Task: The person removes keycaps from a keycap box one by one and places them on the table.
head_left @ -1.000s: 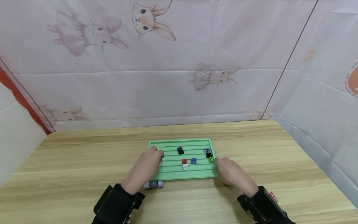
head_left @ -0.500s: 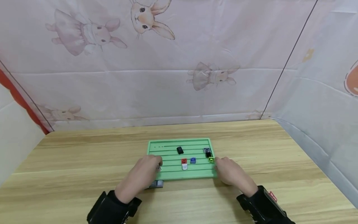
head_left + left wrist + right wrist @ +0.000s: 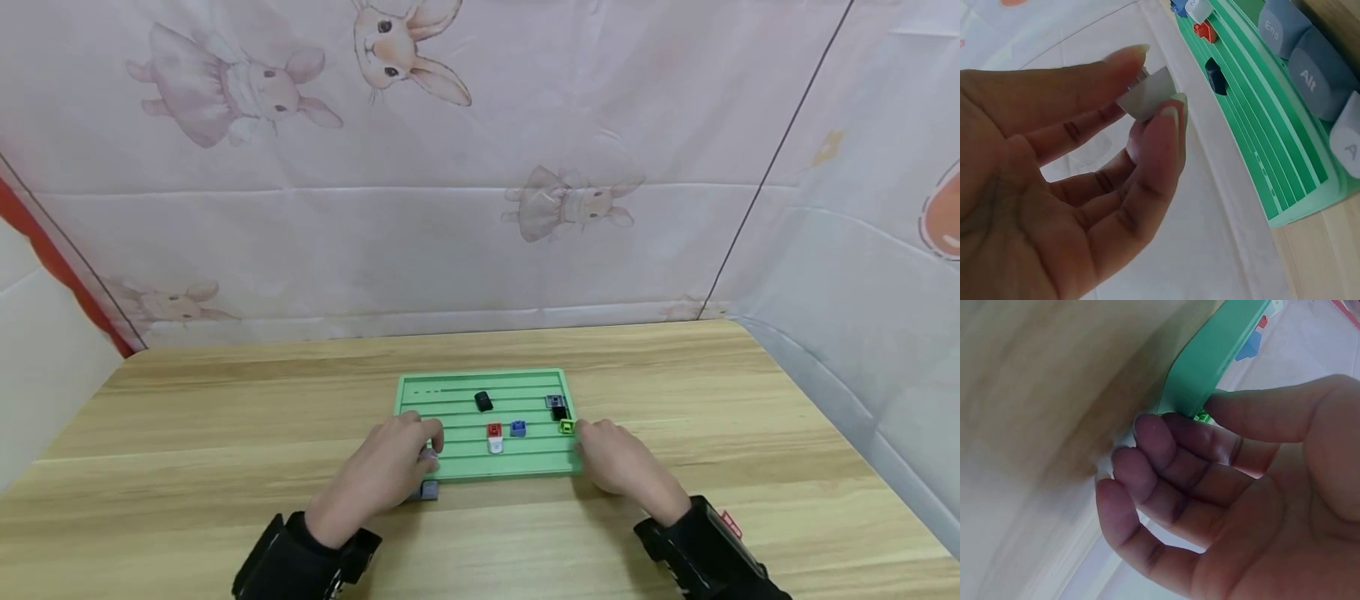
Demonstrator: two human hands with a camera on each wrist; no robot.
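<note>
My left hand [image 3: 386, 462] pinches a light grey keycap [image 3: 1150, 94] between thumb and fingertips, over the near left part of a green ridged board [image 3: 465, 461]. In the left wrist view the cap is tilted and its top legend does not show. My right hand [image 3: 622, 462] holds the board's right edge, thumb on top at the rim and fingers curled against the side, as the right wrist view shows. Beyond the left hand, an Alt keycap [image 3: 1316, 75] sits between a blue-grey keycap [image 3: 1282, 28] and a pale one marked A [image 3: 1347, 134], along the board's edge.
On the board lie a black keycap [image 3: 483, 401], a red piece [image 3: 494, 430], a white keycap [image 3: 495, 445] and a blue piece [image 3: 518, 428]. Near its right edge are a purple-grey piece [image 3: 554, 401], a black piece [image 3: 559, 413] and a yellow-green piece [image 3: 567, 426]. A printed cloth [image 3: 450, 267] stands behind the table.
My left hand has come from the board's upper left toward its near left edge, still pinching the keycap, and now covers part of the keycap row. The right hand stays in place.
</note>
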